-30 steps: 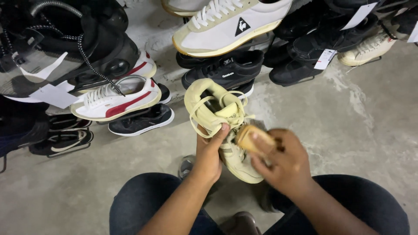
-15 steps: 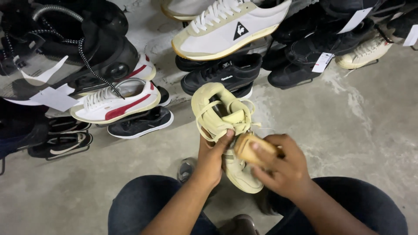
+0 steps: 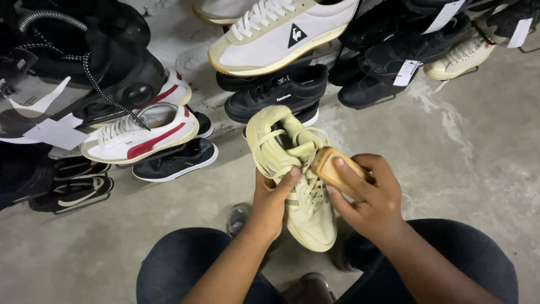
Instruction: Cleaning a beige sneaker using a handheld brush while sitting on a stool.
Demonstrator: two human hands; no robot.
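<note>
Head view: left hand grips the pale yellow sneaker at mid-body, held over the knees. Right hand is closed around a tan wooden brush pressed on the sneaker's laces. Judged mid-scrub; continuing needs a steady hold. White paper tags hang on black shoes up-right of the sneaker; white paper slips lie far left.
</note>
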